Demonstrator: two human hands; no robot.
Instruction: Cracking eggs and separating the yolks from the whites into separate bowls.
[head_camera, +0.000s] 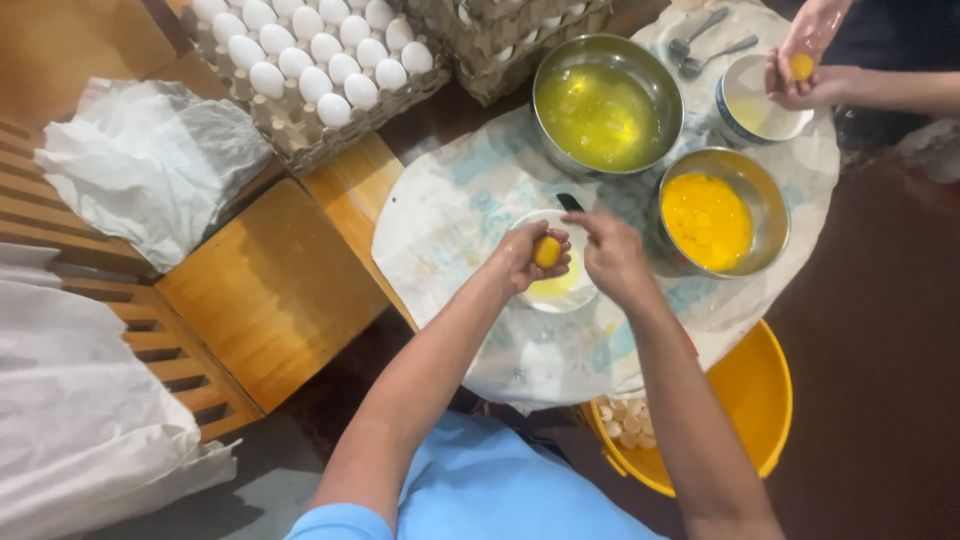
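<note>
Yolk, a round orange-yellow egg yolk, rested in the cupped fingers of the person's left hand, directly above a small white ceramic bowl holding a little pale liquid. Those fingers were curled loosely around it from below and behind, cradling rather than squeezing. The right hand hovered just beside the yolk, its fingers bent and extended toward it; whether they pinched anything could not be told.

Judged from the vessels, the separating was well under way. A large steel bowl of clear yellowish egg white and a smaller steel bowl heaped with yolks both stood on the paper-covered round counter, while a yellow plastic bucket below its edge held many empty shells (visible only in part). Much was left, however: a cardboard tray of whole white eggs stood at the far left, nearly full, with further trays behind it.

Across the counter, another person's hands held a second yolk over a white bowl with a blue rim, beside two metal spoons.
</note>
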